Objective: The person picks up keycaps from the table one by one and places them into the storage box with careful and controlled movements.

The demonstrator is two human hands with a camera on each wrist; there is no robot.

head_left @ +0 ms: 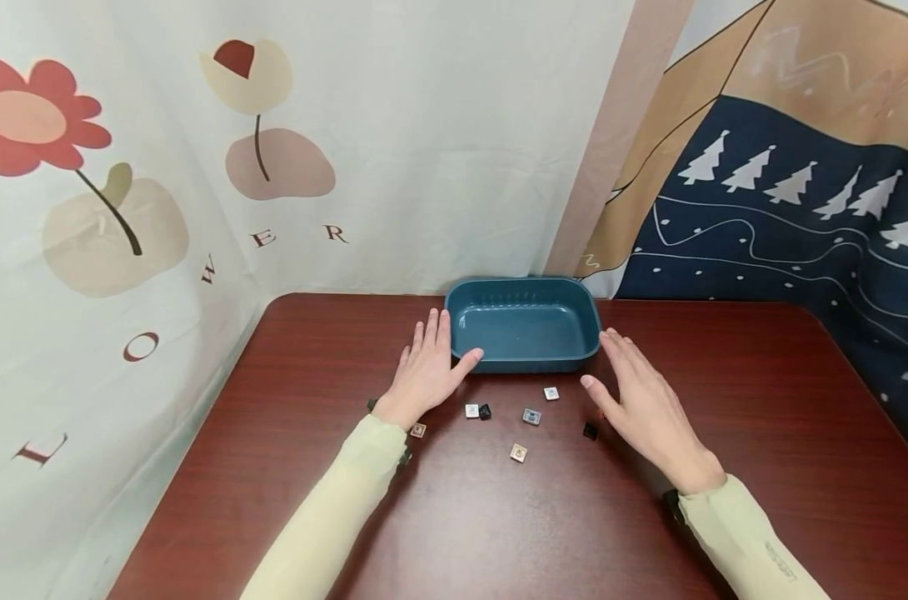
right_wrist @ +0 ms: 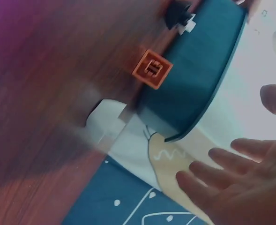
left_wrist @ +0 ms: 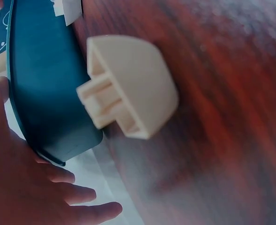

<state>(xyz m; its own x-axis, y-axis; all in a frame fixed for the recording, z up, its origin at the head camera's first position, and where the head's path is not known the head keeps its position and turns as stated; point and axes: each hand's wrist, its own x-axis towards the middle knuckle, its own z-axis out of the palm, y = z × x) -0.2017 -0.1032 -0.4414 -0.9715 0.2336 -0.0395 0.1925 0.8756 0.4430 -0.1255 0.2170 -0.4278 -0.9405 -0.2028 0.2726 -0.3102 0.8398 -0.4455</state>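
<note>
A dark teal plastic basin (head_left: 517, 365) sits at the table's back edge, with a hand at each end. My left hand (head_left: 428, 365) is at its left end, fingers straight, thumb over the front corner. By the right end is my right hand (head_left: 646, 408), fingers extended, holding nothing. Whether either hand touches the basin, I cannot tell. Keycaps lie in front: a white one (head_left: 472, 411) beside a black one (head_left: 486, 412), a grey one (head_left: 531, 417), another white one (head_left: 551, 393) and a beige one (head_left: 518, 453). An orange keycap (right_wrist: 152, 69) is mostly hidden by my right hand in the head view.
Another beige keycap (head_left: 419, 430) lies by my left wrist, and a second black keycap (head_left: 591, 431) near my right thumb. Behind the reddish-brown table (head_left: 499, 533) hang a pale flowered curtain (head_left: 424, 150) and a navy cloth (head_left: 784, 242) with trees.
</note>
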